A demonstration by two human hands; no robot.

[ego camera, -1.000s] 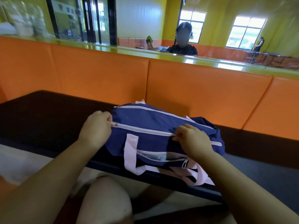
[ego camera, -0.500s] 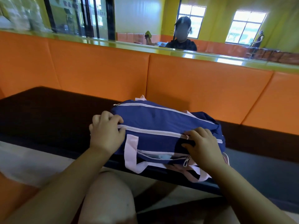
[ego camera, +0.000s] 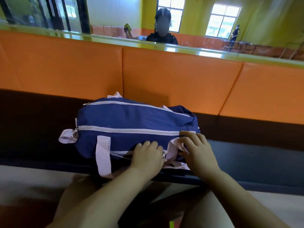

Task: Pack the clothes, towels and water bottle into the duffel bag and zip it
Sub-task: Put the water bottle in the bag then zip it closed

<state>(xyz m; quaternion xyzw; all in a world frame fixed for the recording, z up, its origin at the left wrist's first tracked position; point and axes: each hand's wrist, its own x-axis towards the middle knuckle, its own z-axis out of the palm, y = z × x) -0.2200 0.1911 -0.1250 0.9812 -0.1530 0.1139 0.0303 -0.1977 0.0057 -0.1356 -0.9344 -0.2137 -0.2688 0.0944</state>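
The navy duffel bag (ego camera: 131,119) with pale pink straps lies lengthwise on the dark bench seat (ego camera: 32,122). Its long top zipper (ego camera: 128,130) runs shut from the left end to my right hand. My left hand (ego camera: 148,156) rests with curled fingers on the front pocket, right beside the pocket's zipper pull (ego camera: 164,154). My right hand (ego camera: 196,149) lies over the bag's right end, its fingers on a pink handle strap (ego camera: 175,145). Clothes, towels and a water bottle are not in sight.
An orange padded backrest (ego camera: 181,83) rises directly behind the bag, with a glossy green ledge (ego camera: 164,46) on top. A person sits beyond the ledge. My knees are below the bench's front edge.
My left hand left the bag's left end and moved right to the front pocket. My right hand slid along the top zipper to the right end. The view tilted down and closer.
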